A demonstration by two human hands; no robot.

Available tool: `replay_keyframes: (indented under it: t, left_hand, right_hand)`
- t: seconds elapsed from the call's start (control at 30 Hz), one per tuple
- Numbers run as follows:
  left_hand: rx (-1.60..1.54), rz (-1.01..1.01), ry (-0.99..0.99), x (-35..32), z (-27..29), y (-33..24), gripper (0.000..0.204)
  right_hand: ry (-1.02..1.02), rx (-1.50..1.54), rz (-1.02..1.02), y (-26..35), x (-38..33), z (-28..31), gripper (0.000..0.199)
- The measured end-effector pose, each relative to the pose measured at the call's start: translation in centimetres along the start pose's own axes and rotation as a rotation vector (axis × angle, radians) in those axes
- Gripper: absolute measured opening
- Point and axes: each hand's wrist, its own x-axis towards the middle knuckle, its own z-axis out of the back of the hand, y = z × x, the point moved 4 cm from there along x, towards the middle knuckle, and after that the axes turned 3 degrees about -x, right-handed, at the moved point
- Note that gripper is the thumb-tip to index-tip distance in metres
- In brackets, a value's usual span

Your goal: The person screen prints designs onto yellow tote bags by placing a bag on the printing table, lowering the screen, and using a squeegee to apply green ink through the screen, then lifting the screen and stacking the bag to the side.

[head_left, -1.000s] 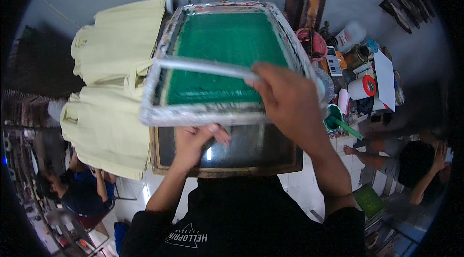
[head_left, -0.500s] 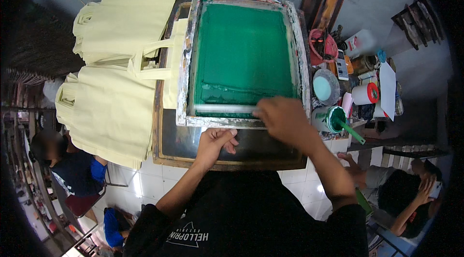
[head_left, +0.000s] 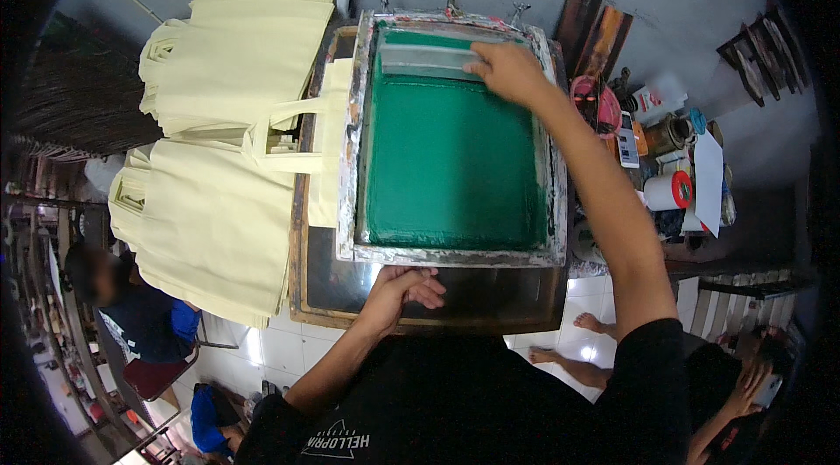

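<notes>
Nearest, the left hand (head_left: 401, 288) rests on the near edge of the printing frame (head_left: 455, 253), fingers (head_left: 426, 291) curled loosely together over the rim. The frame lies flat on the table (head_left: 302, 290), its green mesh (head_left: 451, 159) facing up. At the far end, the right hand (head_left: 507, 71) grips the squeegee (head_left: 424, 55), fingers closed over its top. Pale yellow tote bags (head_left: 219, 159) lie stacked to the left.

A screen-printing workshop: an ink-stained printing screen (head_left: 455, 141) on a work table (head_left: 420, 312), stacked cloth bags (head_left: 219, 159), tape rolls (head_left: 669, 191) and tools alongside.
</notes>
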Motion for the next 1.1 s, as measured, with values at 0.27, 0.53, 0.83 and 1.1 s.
replay_keyframes:
  t: [0.27, 0.53, 0.83, 1.1]
  left_hand:
    - [0.213, 0.015, 0.307, 0.9, -2.0, -7.0, 0.022]
    - [1.557, -1.404, -0.399, 15.1, -5.3, -28.6, 0.03]
    - [1.598, -0.886, -0.281, 14.0, -3.9, -25.8, 0.032]
    - [1.56, -0.844, -0.272, 7.2, -3.4, -19.9, 0.026]
  right_hand:
    - [0.084, -0.097, -0.206, -1.6, 4.2, 1.3, 0.048]
    - [-0.041, -0.264, -0.224, 2.0, 1.4, -0.5, 0.061]
    - [0.047, -0.221, -0.213, 4.8, -3.9, 0.8, 0.056]
    - [-0.028, -0.144, -0.139, 9.5, -11.2, 0.2, 0.05]
